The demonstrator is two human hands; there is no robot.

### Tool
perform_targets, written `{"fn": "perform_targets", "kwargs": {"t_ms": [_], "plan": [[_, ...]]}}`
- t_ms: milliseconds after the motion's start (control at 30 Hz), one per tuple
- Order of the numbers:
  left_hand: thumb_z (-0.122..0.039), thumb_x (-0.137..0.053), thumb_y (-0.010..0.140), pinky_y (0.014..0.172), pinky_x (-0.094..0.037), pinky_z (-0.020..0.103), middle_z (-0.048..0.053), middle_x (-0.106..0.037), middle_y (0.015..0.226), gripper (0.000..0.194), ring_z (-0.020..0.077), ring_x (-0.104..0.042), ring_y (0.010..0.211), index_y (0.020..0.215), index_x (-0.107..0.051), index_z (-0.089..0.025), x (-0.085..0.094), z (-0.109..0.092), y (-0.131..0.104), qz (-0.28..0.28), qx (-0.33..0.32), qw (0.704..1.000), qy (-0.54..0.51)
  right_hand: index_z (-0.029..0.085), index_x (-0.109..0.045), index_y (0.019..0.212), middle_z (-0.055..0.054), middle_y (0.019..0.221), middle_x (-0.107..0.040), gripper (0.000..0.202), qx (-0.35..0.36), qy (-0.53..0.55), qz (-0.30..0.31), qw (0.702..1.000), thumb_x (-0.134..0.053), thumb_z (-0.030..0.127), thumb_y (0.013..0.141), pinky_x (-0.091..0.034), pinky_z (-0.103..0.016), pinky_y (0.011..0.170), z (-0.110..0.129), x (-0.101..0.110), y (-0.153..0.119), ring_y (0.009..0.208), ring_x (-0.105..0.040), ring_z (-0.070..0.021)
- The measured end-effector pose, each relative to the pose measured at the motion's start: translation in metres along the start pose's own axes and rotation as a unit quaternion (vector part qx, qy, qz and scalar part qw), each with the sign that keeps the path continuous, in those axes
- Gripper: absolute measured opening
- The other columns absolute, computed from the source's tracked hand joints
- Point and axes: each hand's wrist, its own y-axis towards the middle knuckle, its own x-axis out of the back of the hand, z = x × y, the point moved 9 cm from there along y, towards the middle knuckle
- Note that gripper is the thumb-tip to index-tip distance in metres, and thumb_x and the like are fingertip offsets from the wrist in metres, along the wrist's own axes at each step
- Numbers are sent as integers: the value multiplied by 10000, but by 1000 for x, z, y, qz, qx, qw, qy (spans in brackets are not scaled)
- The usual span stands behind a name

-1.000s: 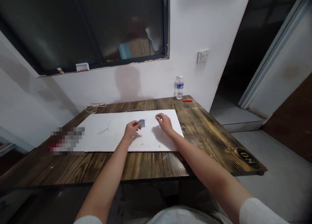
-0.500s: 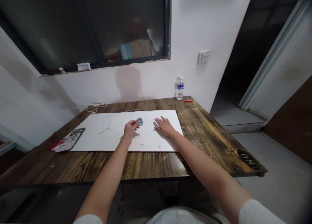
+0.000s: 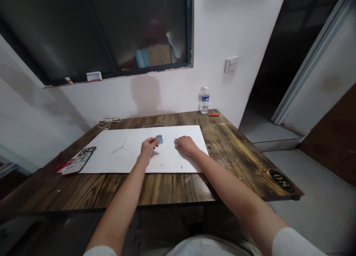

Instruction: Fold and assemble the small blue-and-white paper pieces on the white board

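Observation:
Between the thumb and fingers of my left hand [image 3: 148, 146] is a small blue-and-white striped piece [image 3: 159, 139], held just above a white board [image 3: 102, 152]. To its right, my right hand [image 3: 186, 144] rests palm down on the board, its fingers drawn together and slightly bent; nothing shows in it, though its underside is hidden. Thin dark lines [image 3: 122, 147] forming a Y mark the board's left part. Small dark marks lie near the board's front edge.
A dark patterned flat object [image 3: 83, 159] with red strings overlaps the board's left end. On the wooden table [image 3: 236, 174], a water bottle [image 3: 205, 101] and a red stick [image 3: 214, 115] stand and lie at the back right. A white cable [image 3: 109, 121] is coiled at the back left.
The fingers of my right hand were spread and have drawn together and bent on the board. My left hand holds the striped piece in nearly the same place.

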Motion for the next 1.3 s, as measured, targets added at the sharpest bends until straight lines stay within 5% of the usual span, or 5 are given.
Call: {"fn": "perform_targets", "kwargs": {"t_ms": [200,733,1000,1300], "plan": [[-570,-841,501,488,-367,219,-1,-625,595,485,116,-535,544,723,-673,-173,1,1,1,-1,-6,1000,10,176,-722,1065,-101,1081,-727,266,34,-50,9,998,-496,190,926,-365,-327,844,14,7,0,1038,-606,-240],[-545,-848,516,492,-376,216,-5,-623,586,462,115,-545,547,729,-679,-171,0,4,2,8,-5,1000,11,109,-734,975,-153,988,-721,261,35,-67,3,997,-482,130,912,-396,-338,805,18,2,4,942,-626,-251],[-566,-846,508,478,-380,227,7,-628,586,478,126,-549,543,720,-685,-169,-4,1,1,19,-13,999,25,191,-777,927,-83,933,-720,144,27,188,-135,972,-643,174,878,-452,-273,783,11,15,5,877,-639,-179],[-530,-829,560,502,-396,253,15,-632,588,414,137,-536,547,714,-685,-175,-18,-3,-5,83,-31,995,46,198,-742,749,-15,749,-743,125,-49,458,-119,880,-733,319,777,-449,-241,652,12,-5,9,707,-650,-156]]}}
